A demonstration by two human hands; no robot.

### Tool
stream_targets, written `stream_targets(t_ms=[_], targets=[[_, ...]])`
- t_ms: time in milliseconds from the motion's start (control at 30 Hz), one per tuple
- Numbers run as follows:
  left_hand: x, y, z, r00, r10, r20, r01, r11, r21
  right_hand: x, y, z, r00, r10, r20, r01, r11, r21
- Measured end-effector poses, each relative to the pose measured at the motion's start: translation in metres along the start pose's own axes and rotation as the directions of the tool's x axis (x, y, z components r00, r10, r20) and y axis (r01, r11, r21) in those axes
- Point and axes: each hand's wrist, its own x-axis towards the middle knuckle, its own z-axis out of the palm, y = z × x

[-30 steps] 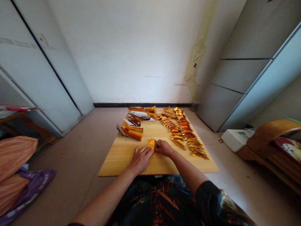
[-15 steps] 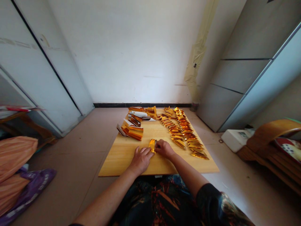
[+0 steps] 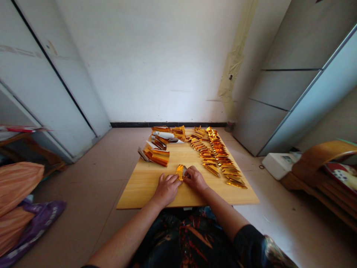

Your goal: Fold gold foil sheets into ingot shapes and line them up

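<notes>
A small sheet of gold foil paper (image 3: 180, 171) lies on the wooden board (image 3: 139, 188), between my hands. My left hand (image 3: 167, 189) rests flat with fingers stretched, its fingertips on the near left edge of the sheet. At the sheet's right side, my right hand (image 3: 195, 178) has its fingers curled and pinches the edge, where a greyish underside shows. Rows of folded gold paper pieces (image 3: 211, 169) run along the right of the board. Loose stacks of gold paper (image 3: 160, 157) sit at its far left.
A white wall (image 3: 167, 74) stands behind the board. To the right are a grey refrigerator (image 3: 279, 89), a white box (image 3: 276, 164) and a wooden seat (image 3: 312, 167). Orange and purple bags (image 3: 36, 223) lie on the floor at left.
My right hand has shifted slightly to the right with the sheet's edge, and more of the greyish underside shows. My left hand stays nearly in place.
</notes>
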Motion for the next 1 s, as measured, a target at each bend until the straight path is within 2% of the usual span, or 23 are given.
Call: stream_targets(t_ms=[200, 433, 633, 733, 867, 1000], targets=[[0.001, 0.000, -0.001, 1.000, -0.004, 0.010, 0.004, 1.000, -0.012, 0.004, 0.007, -0.002, 0.999, 0.039, -0.022, -0.038, 0.999, 0.038], [0.000, 0.008, -0.006, 1.000, -0.021, -0.018, 0.021, 1.000, 0.002, 0.005, 0.008, 0.001, 0.994, -0.051, -0.098, 0.047, 0.998, -0.044], [0.007, 0.018, -0.009, 0.998, -0.054, -0.037, 0.054, 0.999, -0.001, -0.004, -0.004, -0.009, 0.999, -0.032, 0.008, 0.033, 0.982, -0.184], [0.011, 0.023, -0.008, 0.995, -0.094, -0.033, 0.094, 0.996, 0.001, -0.014, -0.009, -0.012, 0.995, -0.070, 0.066, 0.082, 0.975, -0.208], [0.013, 0.029, -0.005, 0.991, -0.131, -0.043, 0.132, 0.991, 0.020, -0.021, -0.011, -0.011, 0.988, -0.125, 0.086, 0.142, 0.962, -0.233], [0.009, 0.032, -0.003, 0.990, -0.128, -0.050, 0.130, 0.991, 0.034, -0.019, -0.014, -0.009, 0.989, -0.089, 0.115, 0.118, 0.952, -0.284]])
